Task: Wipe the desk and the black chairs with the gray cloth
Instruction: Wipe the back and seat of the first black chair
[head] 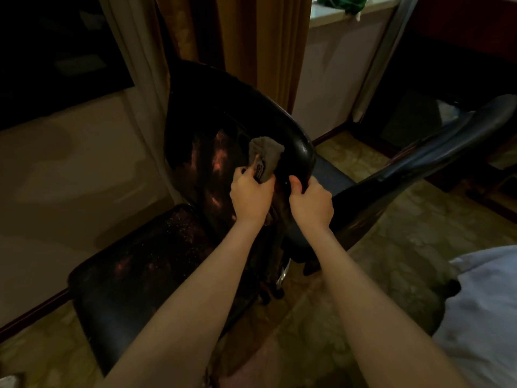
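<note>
A black chair (212, 116) with a worn, shiny backrest stands in front of me, its seat (134, 278) at the lower left. My left hand (250, 196) is closed around the gray cloth (265, 155), which is bunched up and pressed against the front of the backrest. My right hand (312, 201) grips the right edge of that backrest. A second black chair (436, 155) leans in from the right, its backrest just behind my right hand.
A beige wall (70, 169) runs along the left, with a dark framed panel (56, 51) above. Brown curtains (251, 37) hang behind the chair. Patterned flooring (405, 225) spreads to the right. White fabric (486, 309) lies at the lower right.
</note>
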{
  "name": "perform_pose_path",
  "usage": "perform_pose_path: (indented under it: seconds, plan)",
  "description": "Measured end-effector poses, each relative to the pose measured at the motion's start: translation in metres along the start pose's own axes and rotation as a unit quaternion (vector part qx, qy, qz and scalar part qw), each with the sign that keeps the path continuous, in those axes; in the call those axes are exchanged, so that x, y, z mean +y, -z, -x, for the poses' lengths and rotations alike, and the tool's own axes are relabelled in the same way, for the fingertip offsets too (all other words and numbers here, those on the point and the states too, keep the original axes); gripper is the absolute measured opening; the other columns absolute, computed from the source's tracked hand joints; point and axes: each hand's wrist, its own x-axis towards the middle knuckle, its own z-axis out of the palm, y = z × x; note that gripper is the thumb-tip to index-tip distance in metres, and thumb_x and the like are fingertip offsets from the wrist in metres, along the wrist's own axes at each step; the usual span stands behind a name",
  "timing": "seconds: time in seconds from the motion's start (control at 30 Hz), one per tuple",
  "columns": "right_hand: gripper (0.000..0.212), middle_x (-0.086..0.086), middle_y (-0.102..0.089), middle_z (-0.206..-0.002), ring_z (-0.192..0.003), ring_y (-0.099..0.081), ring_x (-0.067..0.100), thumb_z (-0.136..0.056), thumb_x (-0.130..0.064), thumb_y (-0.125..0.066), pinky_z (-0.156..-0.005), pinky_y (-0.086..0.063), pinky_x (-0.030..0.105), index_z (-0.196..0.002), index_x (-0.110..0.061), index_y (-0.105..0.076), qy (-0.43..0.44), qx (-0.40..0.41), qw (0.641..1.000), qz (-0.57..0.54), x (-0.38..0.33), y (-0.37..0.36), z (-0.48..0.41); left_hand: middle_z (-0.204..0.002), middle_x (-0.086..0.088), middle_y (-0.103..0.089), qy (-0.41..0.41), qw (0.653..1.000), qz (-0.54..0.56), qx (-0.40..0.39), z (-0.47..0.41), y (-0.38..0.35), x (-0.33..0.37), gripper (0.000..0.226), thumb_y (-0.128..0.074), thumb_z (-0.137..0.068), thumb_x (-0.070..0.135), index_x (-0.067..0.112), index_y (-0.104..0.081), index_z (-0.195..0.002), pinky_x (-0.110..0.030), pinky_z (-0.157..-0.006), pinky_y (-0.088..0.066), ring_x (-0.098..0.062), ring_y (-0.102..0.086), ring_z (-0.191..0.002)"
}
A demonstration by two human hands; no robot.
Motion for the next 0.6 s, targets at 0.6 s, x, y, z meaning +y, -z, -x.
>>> perform_pose_path:
  seconds: [0.6]
  plan:
    - [0.040,0.004,-0.055,-0.077,-0.069,-0.053,0.019,-0.096,-0.047,-0.040,-0.047,-0.032,0.027,-0.092,-0.009,-0.054,-0.011,0.010,1.000,0.001,0.005,-0.005,0.004,-0.119,-0.020,-0.058,0.328,0.928,-0.092,-0.151,0.021,0.020,-0.108,0.043,-0.060,-0.089,0.026,-0.002,-0.055,-0.121,-0.034,-0.085,-0.045,-0.036,-0.056,-0.110]
